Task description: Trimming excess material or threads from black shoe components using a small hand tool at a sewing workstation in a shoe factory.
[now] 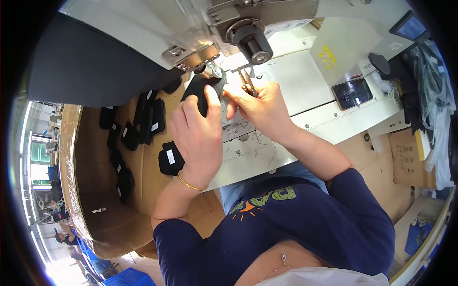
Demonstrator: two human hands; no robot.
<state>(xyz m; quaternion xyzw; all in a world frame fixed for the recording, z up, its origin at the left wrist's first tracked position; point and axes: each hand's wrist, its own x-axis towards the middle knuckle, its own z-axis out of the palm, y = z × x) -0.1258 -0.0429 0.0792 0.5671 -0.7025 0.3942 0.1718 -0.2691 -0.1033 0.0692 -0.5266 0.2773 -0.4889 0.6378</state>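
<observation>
A black fabric piece [196, 89] with a greyish edge lies under the sewing machine's head [210, 71]. My left hand [198, 131] is closed on it, its fingers bent over the near part and thumb side toward the right. Close by, my right hand [265, 107] is closed around a small pair of scissors [248, 84], their blades pointing up and away. The thumb and forefinger of that hand come up to the right edge of the fabric. What lies between those fingertips is hard to make out.
Left of the machine bed, a large cardboard box [114, 229] holds several black fabric pieces with white labels [170, 157]. A phone [352, 93] lies on the white table [305, 119] at the right. Loose threads are scattered near the bed's front edge. Plastic bags [434, 95] hang at far right.
</observation>
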